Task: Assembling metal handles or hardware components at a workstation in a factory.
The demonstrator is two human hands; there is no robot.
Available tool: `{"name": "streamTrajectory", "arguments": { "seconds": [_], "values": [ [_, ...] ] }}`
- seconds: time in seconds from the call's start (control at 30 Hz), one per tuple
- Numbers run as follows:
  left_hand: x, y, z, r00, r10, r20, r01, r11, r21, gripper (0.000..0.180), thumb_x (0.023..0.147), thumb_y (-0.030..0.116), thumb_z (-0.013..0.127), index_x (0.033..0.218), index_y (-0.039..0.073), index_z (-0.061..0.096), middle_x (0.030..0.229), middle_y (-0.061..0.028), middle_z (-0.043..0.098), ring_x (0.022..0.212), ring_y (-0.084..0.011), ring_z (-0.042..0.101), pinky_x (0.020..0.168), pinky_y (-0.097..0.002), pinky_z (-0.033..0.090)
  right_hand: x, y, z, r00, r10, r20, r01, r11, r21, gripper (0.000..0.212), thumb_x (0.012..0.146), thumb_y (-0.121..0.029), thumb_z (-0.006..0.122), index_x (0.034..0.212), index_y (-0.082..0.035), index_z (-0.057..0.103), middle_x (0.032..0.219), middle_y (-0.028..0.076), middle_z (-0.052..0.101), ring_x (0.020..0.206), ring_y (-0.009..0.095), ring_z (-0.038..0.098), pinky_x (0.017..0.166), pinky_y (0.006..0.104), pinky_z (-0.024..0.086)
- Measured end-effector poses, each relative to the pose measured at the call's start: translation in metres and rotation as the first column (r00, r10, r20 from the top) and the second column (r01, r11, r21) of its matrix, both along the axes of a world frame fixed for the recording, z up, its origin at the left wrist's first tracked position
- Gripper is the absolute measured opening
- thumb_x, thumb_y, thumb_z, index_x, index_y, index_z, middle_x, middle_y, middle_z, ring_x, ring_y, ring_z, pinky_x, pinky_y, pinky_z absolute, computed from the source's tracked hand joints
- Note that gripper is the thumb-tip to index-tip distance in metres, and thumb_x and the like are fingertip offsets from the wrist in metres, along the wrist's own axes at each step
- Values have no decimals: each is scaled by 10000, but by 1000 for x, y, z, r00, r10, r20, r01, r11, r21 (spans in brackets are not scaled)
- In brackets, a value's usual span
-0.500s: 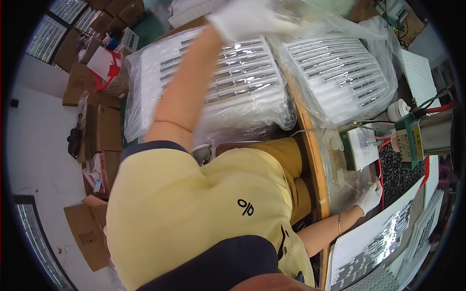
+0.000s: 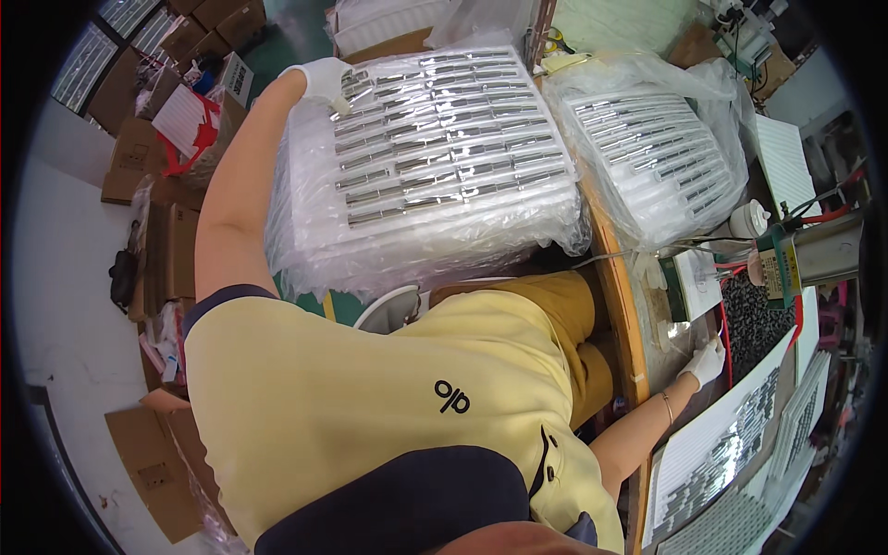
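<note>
My left hand [image 2: 326,83], in a white glove, is at the far left corner of a white foam tray [image 2: 310,199] wrapped in clear plastic. Its fingers are closed round a few short shiny metal tubes [image 2: 355,90], which lie at a slant to the neat rows of similar metal tubes [image 2: 444,120] in the tray. Also gloved, my right hand [image 2: 708,363] rests over the workbench at the right, close below a white block [image 2: 696,282] on the bench fixture. Its fingertips are pressed together; what they hold, if anything, is too small to make out.
A second plastic-wrapped tray [image 2: 647,148] of metal tubes sits on the wooden-edged bench [image 2: 622,305]. Right of it stand a metal cylinder device [image 2: 828,250] with red hoses and a bed of dark pieces [image 2: 747,319]. White trays [image 2: 721,462] lean at lower right; cardboard boxes [image 2: 153,462] line the left.
My left hand has swept from above the gap between the two trays to the left tray's far left corner, and now grips metal tubes. My right hand stays by the fixture.
</note>
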State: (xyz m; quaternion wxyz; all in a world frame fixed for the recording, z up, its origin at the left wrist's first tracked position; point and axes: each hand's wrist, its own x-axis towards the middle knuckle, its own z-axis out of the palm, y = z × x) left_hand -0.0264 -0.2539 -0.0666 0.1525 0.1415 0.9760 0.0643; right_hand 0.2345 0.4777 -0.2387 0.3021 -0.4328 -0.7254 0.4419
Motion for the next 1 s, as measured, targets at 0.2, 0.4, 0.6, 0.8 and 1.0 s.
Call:
{"name": "streamTrajectory", "arguments": {
  "seconds": [0.2,0.4,0.6,0.8,1.0],
  "values": [
    [-14,0,5,996,6,92,4,994,-112,414,578,211,796,924,44,641,841,-85,662,765,-205,598,735,-310,477,5,-2,-5,999,-42,26,41,998,42,259,921,-190,484,1073,-44,635,748,22,613,543,78,484,456,221,340],
    [-30,-29,-16,988,146,59,-147,989,22,382,641,342,772,877,77,633,810,-76,640,756,-214,594,712,-311,471,5,-10,-5,999,-39,6,38,995,92,238,927,-193,505,1054,-37,633,722,11,591,508,65,440,452,213,325],
    [-36,-46,-23,997,71,-7,-70,997,45,346,658,332,759,818,70,600,773,-71,620,725,-195,571,687,-314,462,2,-23,8,999,-41,17,40,998,42,237,934,-182,495,1063,-28,620,707,11,580,478,46,383,433,209,297],
    [-39,-37,-21,996,92,12,-93,992,84,312,684,300,726,821,66,571,773,-73,598,719,-199,549,699,-311,451,4,-16,4,999,-41,18,41,999,24,234,933,-170,492,1074,-30,616,714,16,588,467,45,387,420,200,291],
    [-44,-24,-29,982,32,-185,-44,997,-64,530,724,465,676,1014,38,558,983,-175,636,920,-349,596,803,-382,460,1,-20,4,999,-31,42,30,999,37,236,928,-157,486,1083,-37,617,723,21,592,466,45,386,422,199,295]
  ]
}}
